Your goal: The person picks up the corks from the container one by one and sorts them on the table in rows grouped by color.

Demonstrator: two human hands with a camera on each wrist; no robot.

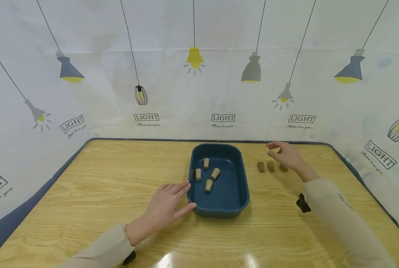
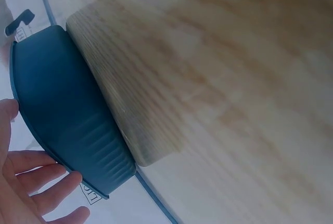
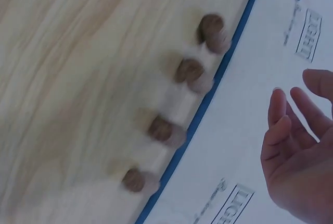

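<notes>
Fingertips of my left hand (image 1: 164,204) touch the left rim of a deep blue tray (image 1: 231,186), with the fingers extended and the thumb by the near left corner. In the left wrist view the fingers lie along the rim of the blue tray (image 2: 62,94). Several pale tapered corks (image 1: 208,185) lie inside, toward its left half. To the right of the tray, my right hand (image 1: 288,156) hovers over a row of darker corks (image 1: 271,166), partly covering it. The right wrist view shows several corks (image 3: 160,128) standing apart in line, and the right hand (image 3: 299,156) loosely curved, holding nothing.
The wooden table (image 1: 119,171) has a dark blue edge along the back. Behind it hangs a pale backdrop (image 1: 172,85) printed with lamps and LIGHT labels. A black strap piece (image 1: 303,203) shows at the right sleeve.
</notes>
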